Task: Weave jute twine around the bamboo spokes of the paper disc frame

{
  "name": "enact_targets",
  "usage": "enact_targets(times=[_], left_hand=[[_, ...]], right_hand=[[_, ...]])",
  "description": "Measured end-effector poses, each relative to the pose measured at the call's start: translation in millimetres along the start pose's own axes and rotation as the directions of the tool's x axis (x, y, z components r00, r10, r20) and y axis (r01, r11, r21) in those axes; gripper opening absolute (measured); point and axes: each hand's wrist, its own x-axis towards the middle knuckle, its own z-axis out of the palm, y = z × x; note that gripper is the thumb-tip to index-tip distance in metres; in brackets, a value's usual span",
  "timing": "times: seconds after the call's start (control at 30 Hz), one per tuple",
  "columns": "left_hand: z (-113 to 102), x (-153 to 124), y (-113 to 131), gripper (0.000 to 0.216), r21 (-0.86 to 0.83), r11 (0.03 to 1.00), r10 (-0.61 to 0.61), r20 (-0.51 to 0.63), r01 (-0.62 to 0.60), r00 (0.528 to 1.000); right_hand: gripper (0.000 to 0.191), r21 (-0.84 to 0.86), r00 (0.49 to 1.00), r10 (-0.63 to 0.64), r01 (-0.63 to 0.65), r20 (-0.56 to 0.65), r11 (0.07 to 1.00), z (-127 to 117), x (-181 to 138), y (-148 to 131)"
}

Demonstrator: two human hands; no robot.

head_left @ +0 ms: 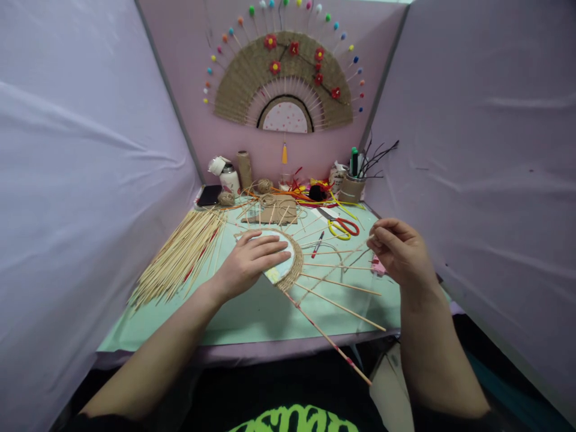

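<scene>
My left hand (pixel 256 261) lies flat with its fingers stretched over a half-round fan base (pixel 296 264), which has a pale printed centre and a rim of wound twine. Thin wooden sticks (pixel 342 283) radiate from this rim. The stick nearest me carries red marks and reaches past the table's front edge. In the air at the right, my right hand (pixel 396 249) pinches a length of jute twine (pixel 335 268). That twine runs taut down to the near marked stick, close to the rim.
A heap of loose sticks (pixel 180 255) lies at the left. Scissors (pixel 339 227), a red marker (pixel 317 245) and cardboard (pixel 274 211) sit farther back. Bottles, twine balls and a pen pot (pixel 351 189) line the back wall, below a finished fan (pixel 283 78). Cloth walls stand on both sides.
</scene>
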Motion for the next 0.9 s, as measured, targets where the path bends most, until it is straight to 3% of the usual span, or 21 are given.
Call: enact_targets(times=[0.27, 0.7, 0.9], left_hand=[[3, -2, 5, 0.039, 0.031, 0.999, 0.042, 0.082, -0.045, 0.996], [3, -3, 6, 0.04, 0.009, 0.999, 0.031, 0.071, -0.031, 0.997], [4, -3, 6, 0.042, 0.004, 1.0, -0.012, 0.058, 0.012, 0.998]], right_hand=[[0.016, -0.047, 0.997, 0.017, -0.014, 0.078, 0.999, 9, 13, 3], [0.021, -0.145, 0.982, 0.127, -0.107, 0.137, 0.984, 7, 27, 25], [0.022, -0.298, 0.987, 0.084, -0.04, 0.137, 0.954, 5, 28, 33]])
